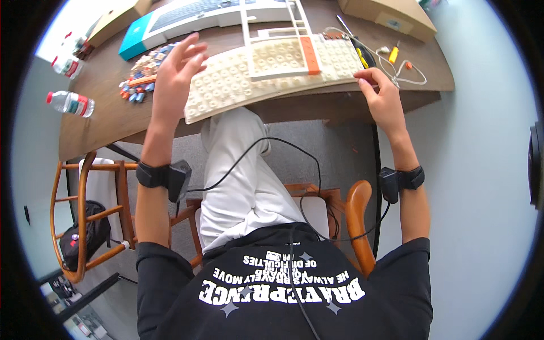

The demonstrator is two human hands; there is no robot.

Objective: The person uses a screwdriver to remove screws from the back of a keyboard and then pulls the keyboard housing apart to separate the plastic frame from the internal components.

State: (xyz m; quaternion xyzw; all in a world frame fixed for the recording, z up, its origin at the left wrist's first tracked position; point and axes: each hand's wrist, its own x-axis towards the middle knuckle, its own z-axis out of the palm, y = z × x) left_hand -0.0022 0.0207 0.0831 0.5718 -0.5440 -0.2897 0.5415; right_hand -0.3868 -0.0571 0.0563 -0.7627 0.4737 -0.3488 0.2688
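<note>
A cream keyboard base (221,82), stripped of its keycaps, lies slanted along the table's front edge. Resting across its middle is a white rectangular frame (250,54) with an orange strip (310,55) on its right side. My left hand (178,79) hovers by the keyboard's left end, fingers apart and nothing in them. At the right front corner, the thumb and forefinger of my right hand (381,93) pinch the keyboard's edge. Beside my left hand is a heap of loose keycaps (144,71) in blue, orange and cream.
Behind the keyboard stands a long keyboard box (190,22). Cardboard boxes (391,17) sit at the back corners. A yellow-handled screwdriver (394,54) and a white cable (419,79) lie at right. Two water bottles (71,103) are at left. Black cords (272,139) cross my lap.
</note>
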